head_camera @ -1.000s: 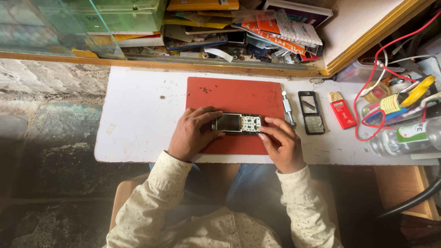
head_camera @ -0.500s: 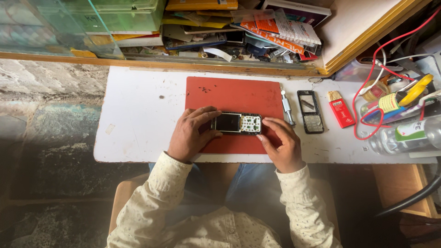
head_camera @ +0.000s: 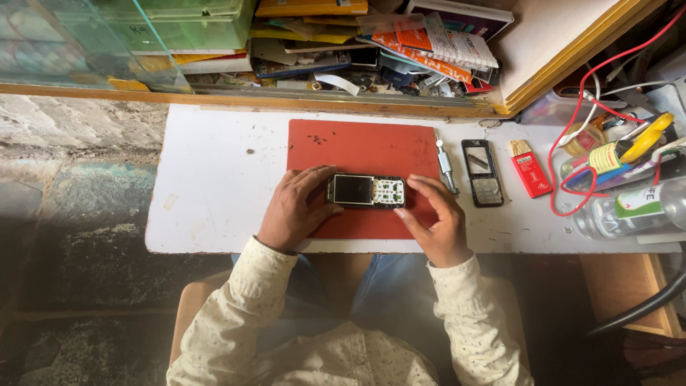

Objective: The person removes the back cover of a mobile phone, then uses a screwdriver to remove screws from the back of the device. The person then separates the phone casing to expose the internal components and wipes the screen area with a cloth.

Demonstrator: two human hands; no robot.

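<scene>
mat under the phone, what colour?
Red, a plain rectangular mat on the white table; head view shows it.

The person wears a cream long-sleeved cotton shirt (head_camera: 343,350) sprinkled with tiny dark flecks, its buttoned cuffs closing at both wrists. Below it show blue denim jeans (head_camera: 382,282). The left hand (head_camera: 291,211) and right hand (head_camera: 439,225) are bare, without rings or watch.
</scene>
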